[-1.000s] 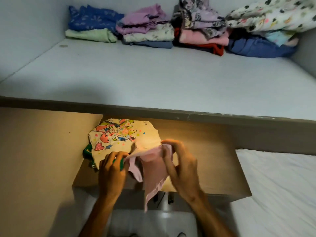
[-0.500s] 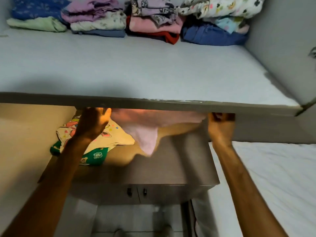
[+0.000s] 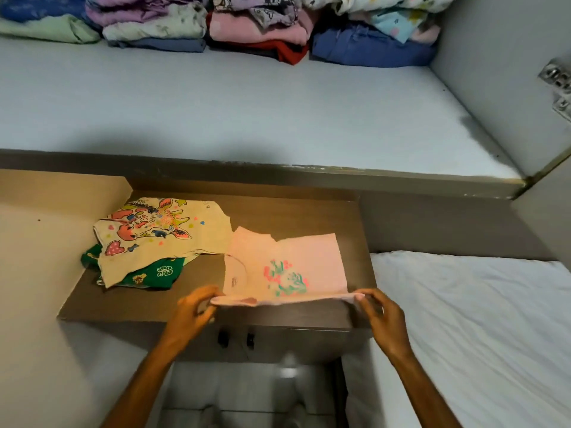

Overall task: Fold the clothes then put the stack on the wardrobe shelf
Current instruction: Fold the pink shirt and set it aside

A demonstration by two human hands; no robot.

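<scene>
Pink shirt (image 3: 287,267), thin soft knit with teal-pink print, lies flat on the brown cabinet top (image 3: 278,211); your left hand (image 3: 193,313) and right hand (image 3: 381,319) pinch its near corners.

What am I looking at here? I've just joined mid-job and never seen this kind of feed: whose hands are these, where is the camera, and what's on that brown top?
There is no machine: a person works with bare hands, and the one camera sits on their head, looking forward and down. The left hand and right hand each pinch a near corner of a pink shirt spread flat on the brown cabinet top. Beside it, to the left, lies a cream cartoon-print shirt over a green garment. Above is the wardrobe shelf, with folded clothes stacked along its back. A white bed sheet lies at right.
</scene>
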